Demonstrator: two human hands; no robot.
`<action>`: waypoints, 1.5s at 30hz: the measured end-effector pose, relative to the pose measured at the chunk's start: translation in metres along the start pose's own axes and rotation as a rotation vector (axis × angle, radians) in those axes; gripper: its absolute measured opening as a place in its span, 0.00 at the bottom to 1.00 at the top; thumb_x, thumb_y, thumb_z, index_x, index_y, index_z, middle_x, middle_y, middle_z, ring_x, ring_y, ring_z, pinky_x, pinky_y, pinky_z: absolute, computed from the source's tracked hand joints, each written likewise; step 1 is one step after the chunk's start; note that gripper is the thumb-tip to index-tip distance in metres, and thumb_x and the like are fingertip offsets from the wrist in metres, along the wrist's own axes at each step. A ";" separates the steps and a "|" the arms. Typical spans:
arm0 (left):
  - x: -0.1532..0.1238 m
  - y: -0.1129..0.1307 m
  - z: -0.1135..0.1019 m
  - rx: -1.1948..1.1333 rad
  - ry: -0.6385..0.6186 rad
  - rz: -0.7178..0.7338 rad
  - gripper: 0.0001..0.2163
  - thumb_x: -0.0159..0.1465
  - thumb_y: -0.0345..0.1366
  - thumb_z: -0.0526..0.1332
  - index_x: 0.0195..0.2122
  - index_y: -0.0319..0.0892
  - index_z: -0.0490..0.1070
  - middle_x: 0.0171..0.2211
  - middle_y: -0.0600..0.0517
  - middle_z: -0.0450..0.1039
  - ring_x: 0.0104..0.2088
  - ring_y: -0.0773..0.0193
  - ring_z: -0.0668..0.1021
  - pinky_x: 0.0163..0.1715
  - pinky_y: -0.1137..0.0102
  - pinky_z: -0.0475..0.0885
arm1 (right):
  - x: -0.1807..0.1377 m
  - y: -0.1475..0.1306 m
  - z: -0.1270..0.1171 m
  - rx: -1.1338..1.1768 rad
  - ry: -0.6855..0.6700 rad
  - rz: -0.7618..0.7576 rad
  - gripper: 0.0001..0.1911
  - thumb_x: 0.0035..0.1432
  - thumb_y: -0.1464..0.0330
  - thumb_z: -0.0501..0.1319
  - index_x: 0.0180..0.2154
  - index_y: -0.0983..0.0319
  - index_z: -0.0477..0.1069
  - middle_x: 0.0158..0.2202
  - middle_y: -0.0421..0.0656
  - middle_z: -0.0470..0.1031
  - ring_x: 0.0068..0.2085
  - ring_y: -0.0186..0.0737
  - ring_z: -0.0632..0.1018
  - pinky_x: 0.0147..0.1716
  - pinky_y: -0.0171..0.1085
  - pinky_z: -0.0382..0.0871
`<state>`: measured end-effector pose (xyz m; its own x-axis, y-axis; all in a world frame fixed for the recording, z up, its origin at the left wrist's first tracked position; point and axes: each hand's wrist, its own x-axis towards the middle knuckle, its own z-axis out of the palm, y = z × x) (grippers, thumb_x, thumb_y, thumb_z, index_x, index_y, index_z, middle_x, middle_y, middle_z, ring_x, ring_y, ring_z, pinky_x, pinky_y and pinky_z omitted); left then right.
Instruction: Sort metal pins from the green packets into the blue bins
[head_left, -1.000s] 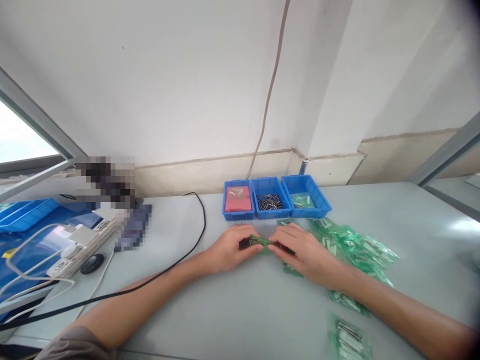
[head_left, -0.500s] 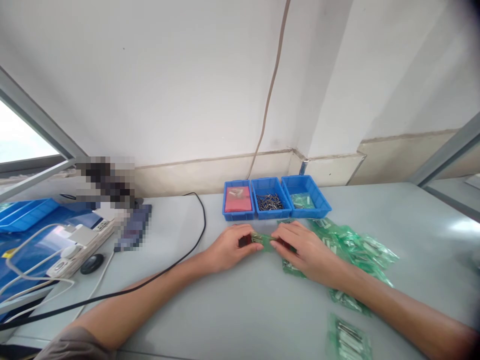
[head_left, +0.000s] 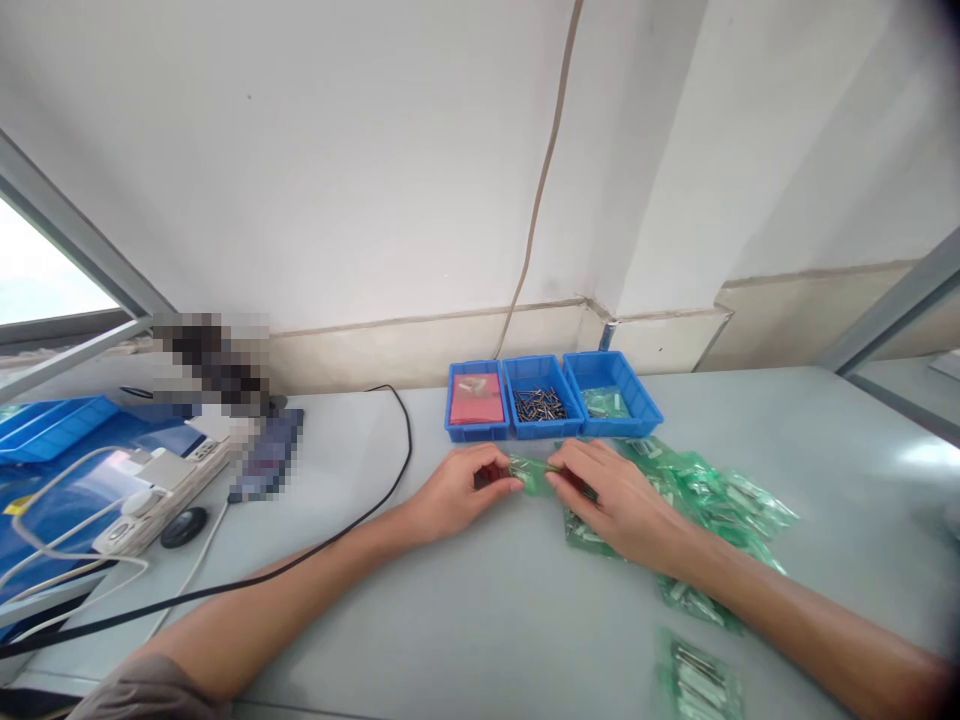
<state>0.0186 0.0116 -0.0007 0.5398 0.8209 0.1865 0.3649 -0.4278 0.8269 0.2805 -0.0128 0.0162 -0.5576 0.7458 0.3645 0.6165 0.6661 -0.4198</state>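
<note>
Between my two hands a small green plastic bag (head_left: 534,476) is stretched just above the table. My left hand (head_left: 466,492) pinches its left end between thumb and fingers. At the other end my right hand (head_left: 609,494) grips it, thumb below and fingers curled over the top. Small screws or pins seem to show at the bag's left side, too small to make out. Beside and under my right hand lie several filled green bags (head_left: 701,500) with metal parts inside. One more filled bag (head_left: 701,680) rests near the front edge.
Three blue bins stand by the wall: one with red bags (head_left: 478,400), one with loose screws (head_left: 540,405), one with a green bag (head_left: 604,402). A black cable (head_left: 360,515) crosses over my left forearm. At left are a power strip (head_left: 120,535) and a black mouse (head_left: 184,527).
The green bag now shows more plainly between my hands, drawn flatter. My right hand has shifted slightly to the right; my left fingers have closed in a little.
</note>
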 end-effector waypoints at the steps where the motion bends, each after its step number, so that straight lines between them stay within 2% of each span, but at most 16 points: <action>1: 0.000 0.000 0.000 -0.008 0.003 -0.002 0.13 0.72 0.45 0.66 0.37 0.40 0.73 0.33 0.54 0.73 0.34 0.65 0.72 0.36 0.72 0.67 | 0.000 0.000 0.000 0.007 0.010 0.010 0.06 0.77 0.67 0.54 0.43 0.56 0.67 0.36 0.41 0.75 0.36 0.44 0.75 0.40 0.43 0.67; 6: 0.000 0.001 0.000 -0.017 0.006 -0.001 0.13 0.73 0.44 0.65 0.37 0.40 0.72 0.33 0.54 0.72 0.34 0.65 0.72 0.36 0.72 0.67 | -0.001 -0.001 0.000 0.058 0.047 0.052 0.06 0.77 0.66 0.53 0.42 0.56 0.64 0.35 0.40 0.73 0.35 0.43 0.75 0.38 0.42 0.67; 10: 0.000 0.003 0.000 -0.051 0.001 0.006 0.12 0.75 0.45 0.62 0.41 0.41 0.73 0.36 0.52 0.75 0.35 0.64 0.73 0.37 0.71 0.68 | -0.003 0.001 0.002 0.132 0.050 0.111 0.05 0.76 0.65 0.55 0.41 0.55 0.63 0.34 0.39 0.74 0.33 0.41 0.75 0.34 0.40 0.68; 15: -0.001 0.006 -0.003 -0.079 0.001 -0.003 0.14 0.77 0.47 0.57 0.44 0.41 0.71 0.36 0.52 0.73 0.35 0.64 0.72 0.38 0.71 0.68 | -0.005 0.000 0.001 0.270 0.059 0.161 0.07 0.73 0.67 0.58 0.39 0.55 0.61 0.39 0.40 0.78 0.37 0.41 0.78 0.34 0.37 0.71; 17: -0.001 0.007 -0.003 -0.085 -0.006 -0.006 0.14 0.78 0.47 0.56 0.42 0.41 0.69 0.35 0.52 0.72 0.35 0.64 0.72 0.38 0.71 0.68 | -0.004 -0.001 0.000 0.264 0.057 0.140 0.02 0.74 0.68 0.57 0.43 0.55 0.65 0.39 0.40 0.78 0.37 0.41 0.78 0.34 0.37 0.71; 21: -0.001 0.008 -0.004 -0.085 -0.035 -0.001 0.14 0.79 0.46 0.55 0.43 0.41 0.69 0.36 0.53 0.71 0.35 0.64 0.71 0.39 0.71 0.68 | -0.002 -0.001 0.000 0.204 0.061 -0.012 0.13 0.75 0.73 0.52 0.53 0.54 0.69 0.47 0.45 0.78 0.45 0.44 0.79 0.43 0.41 0.73; 23: -0.001 0.008 -0.004 -0.063 -0.041 0.001 0.14 0.79 0.46 0.54 0.44 0.41 0.70 0.36 0.52 0.71 0.36 0.64 0.71 0.39 0.70 0.68 | 0.000 0.000 0.001 0.185 0.075 -0.041 0.13 0.74 0.74 0.53 0.52 0.54 0.71 0.48 0.45 0.79 0.48 0.45 0.79 0.45 0.42 0.74; 29: -0.001 0.008 -0.004 0.094 -0.040 0.069 0.16 0.79 0.45 0.53 0.43 0.41 0.73 0.37 0.50 0.73 0.36 0.62 0.72 0.39 0.69 0.69 | -0.001 0.002 0.002 0.168 0.089 -0.022 0.08 0.74 0.70 0.57 0.48 0.54 0.73 0.47 0.46 0.78 0.47 0.46 0.80 0.45 0.43 0.76; 33: -0.002 0.006 -0.002 0.132 -0.028 0.093 0.13 0.79 0.43 0.54 0.47 0.42 0.75 0.39 0.50 0.75 0.37 0.63 0.73 0.39 0.69 0.69 | -0.001 0.000 -0.001 0.209 0.105 0.003 0.07 0.76 0.69 0.55 0.46 0.54 0.72 0.54 0.48 0.76 0.51 0.46 0.80 0.47 0.43 0.76; 34: -0.003 0.006 -0.002 0.118 -0.024 0.089 0.12 0.78 0.43 0.55 0.48 0.42 0.74 0.41 0.49 0.76 0.37 0.63 0.74 0.40 0.69 0.69 | -0.002 -0.001 -0.001 0.219 0.099 0.024 0.06 0.76 0.68 0.55 0.46 0.54 0.71 0.53 0.47 0.77 0.50 0.46 0.80 0.45 0.42 0.76; 36: -0.004 0.006 -0.002 0.074 -0.021 0.076 0.10 0.77 0.42 0.58 0.53 0.44 0.73 0.44 0.49 0.77 0.40 0.62 0.76 0.42 0.69 0.71 | -0.002 -0.001 0.000 0.237 0.076 0.095 0.06 0.76 0.66 0.55 0.44 0.54 0.70 0.45 0.43 0.80 0.43 0.44 0.81 0.40 0.40 0.74; 38: -0.005 0.006 -0.002 0.026 -0.031 0.070 0.12 0.75 0.40 0.61 0.58 0.45 0.70 0.48 0.48 0.77 0.43 0.61 0.78 0.45 0.68 0.73 | -0.002 -0.002 0.001 0.274 0.054 0.196 0.05 0.76 0.63 0.55 0.45 0.54 0.69 0.37 0.40 0.79 0.36 0.42 0.79 0.33 0.38 0.72; 42: -0.008 0.005 -0.002 -0.017 -0.049 0.100 0.21 0.72 0.36 0.65 0.65 0.49 0.64 0.51 0.48 0.76 0.45 0.60 0.78 0.47 0.66 0.75 | 0.000 -0.007 0.001 0.401 0.083 0.300 0.05 0.75 0.61 0.57 0.49 0.53 0.65 0.34 0.37 0.78 0.32 0.41 0.77 0.29 0.37 0.68; 45: -0.010 0.005 -0.001 -0.001 -0.036 0.124 0.26 0.71 0.38 0.67 0.67 0.51 0.61 0.51 0.48 0.75 0.44 0.61 0.77 0.47 0.66 0.76 | 0.001 -0.011 0.000 0.448 0.087 0.311 0.06 0.75 0.60 0.56 0.46 0.54 0.66 0.31 0.36 0.75 0.30 0.39 0.74 0.28 0.36 0.66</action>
<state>0.0143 0.0018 0.0018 0.6074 0.7477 0.2682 0.2929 -0.5247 0.7993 0.2733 -0.0187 0.0214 -0.3275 0.9173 0.2264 0.4369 0.3595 -0.8245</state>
